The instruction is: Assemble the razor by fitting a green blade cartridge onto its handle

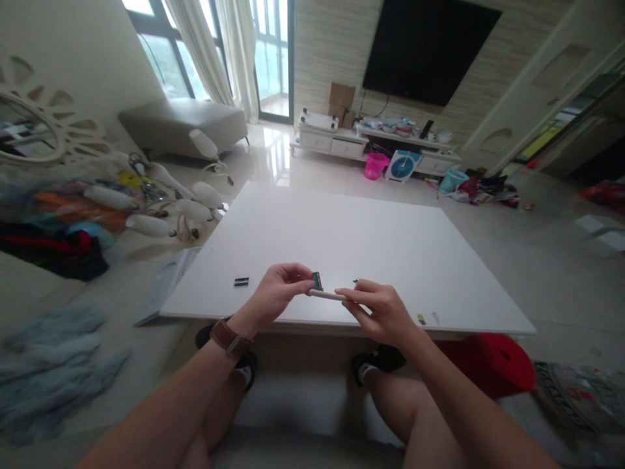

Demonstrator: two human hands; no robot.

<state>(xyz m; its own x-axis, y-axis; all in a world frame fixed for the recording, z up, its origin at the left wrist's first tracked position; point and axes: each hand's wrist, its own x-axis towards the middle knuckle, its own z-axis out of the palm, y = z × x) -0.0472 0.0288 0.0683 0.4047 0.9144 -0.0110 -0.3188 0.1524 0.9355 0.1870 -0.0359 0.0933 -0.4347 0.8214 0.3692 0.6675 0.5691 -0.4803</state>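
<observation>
Over the near edge of the white table (342,228), my left hand (280,290) pinches a small dark piece with green on it (317,281), perhaps a circuit board. A thin, pale, flat piece (327,295) spans the gap between both hands, seen nearly edge-on. My right hand (375,306) grips its right end between thumb and fingers. Its left end meets my left thumb; whether it joins the dark piece I cannot tell. Two small dark strips (241,282) lie left of my left hand. Just beyond my right fingers is a tiny dark metallic part (356,280).
Two tiny pieces, one yellowish (421,319), lie on the table's near right. A lamp with several white shades (151,225) stands off the left edge. On the floor at right is a red roll (498,365). A pink bin (375,166) stands beyond, by the TV cabinet.
</observation>
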